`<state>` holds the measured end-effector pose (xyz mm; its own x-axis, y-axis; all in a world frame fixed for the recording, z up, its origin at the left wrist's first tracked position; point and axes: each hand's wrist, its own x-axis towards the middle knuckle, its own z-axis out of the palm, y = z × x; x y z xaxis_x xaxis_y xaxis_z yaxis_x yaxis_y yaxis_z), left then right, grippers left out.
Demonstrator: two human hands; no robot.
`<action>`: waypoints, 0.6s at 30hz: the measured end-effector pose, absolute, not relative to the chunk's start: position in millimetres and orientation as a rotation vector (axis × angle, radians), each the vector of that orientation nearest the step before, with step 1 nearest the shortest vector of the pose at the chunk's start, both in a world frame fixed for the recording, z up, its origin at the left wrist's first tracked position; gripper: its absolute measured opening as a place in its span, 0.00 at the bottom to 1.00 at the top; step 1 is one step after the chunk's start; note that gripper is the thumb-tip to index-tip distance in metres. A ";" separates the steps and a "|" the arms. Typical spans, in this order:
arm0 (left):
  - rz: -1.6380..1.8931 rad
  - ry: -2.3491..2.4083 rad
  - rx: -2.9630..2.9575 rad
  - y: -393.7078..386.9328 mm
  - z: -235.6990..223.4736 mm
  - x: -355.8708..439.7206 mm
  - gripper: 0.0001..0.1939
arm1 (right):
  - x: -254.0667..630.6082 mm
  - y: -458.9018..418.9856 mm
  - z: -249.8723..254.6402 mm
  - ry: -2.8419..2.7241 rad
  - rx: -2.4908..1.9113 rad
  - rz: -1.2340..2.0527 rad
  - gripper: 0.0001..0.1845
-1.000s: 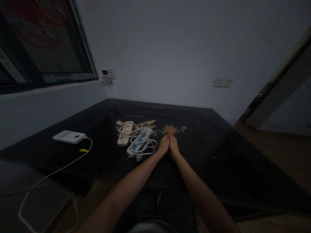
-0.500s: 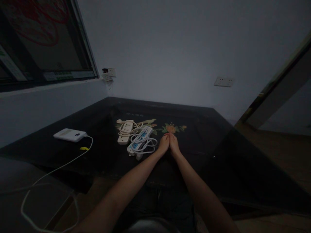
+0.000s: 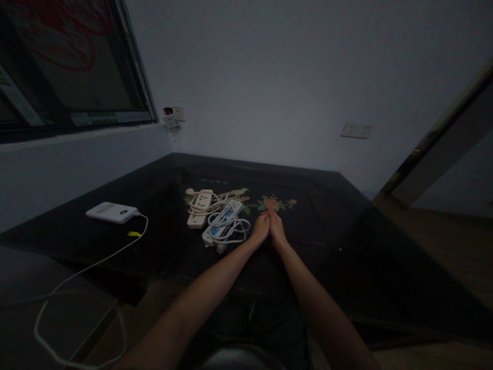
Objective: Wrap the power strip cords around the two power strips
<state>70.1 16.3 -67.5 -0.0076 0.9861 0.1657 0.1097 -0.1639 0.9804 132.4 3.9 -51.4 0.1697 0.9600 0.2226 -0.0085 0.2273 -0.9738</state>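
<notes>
My left hand (image 3: 259,229) and my right hand (image 3: 276,229) rest side by side on the dark table (image 3: 331,216), touching along their inner edges. Their fingers stretch forward and nothing shows in either hand. Just left of my left hand lies a white and blue power strip (image 3: 222,224) with its white cord looped over it. Beyond it is a cream power strip (image 3: 199,206) with a coiled cord. A painted flower design (image 3: 271,204) on the table top sits just past my fingertips.
A white power bank (image 3: 112,212) lies at the table's left side, and its white cable (image 3: 96,263) trails off the front edge. Wall sockets (image 3: 356,130) are on the back wall and at the left corner (image 3: 173,115). A dark window (image 3: 69,61) is at left.
Both hands stay together in the same place. The view has shifted up very slightly.
</notes>
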 end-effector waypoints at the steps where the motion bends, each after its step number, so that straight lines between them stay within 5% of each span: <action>1: 1.291 1.216 1.407 16.4 -67.3 70.0 0.15 | 132.5 4.0 -51.2 -1.167 -1.095 0.936 0.21; 18: 1.238 1.238 1.425 18.9 -68.8 71.0 0.15 | 133.4 7.9 -54.8 -1.132 -1.084 0.944 0.21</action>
<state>71.0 18.9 -68.8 0.0169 0.9897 0.1419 0.1420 -0.1429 0.9795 133.4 7.9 -54.8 0.1849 0.9591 0.2142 -0.0389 0.2250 -0.9736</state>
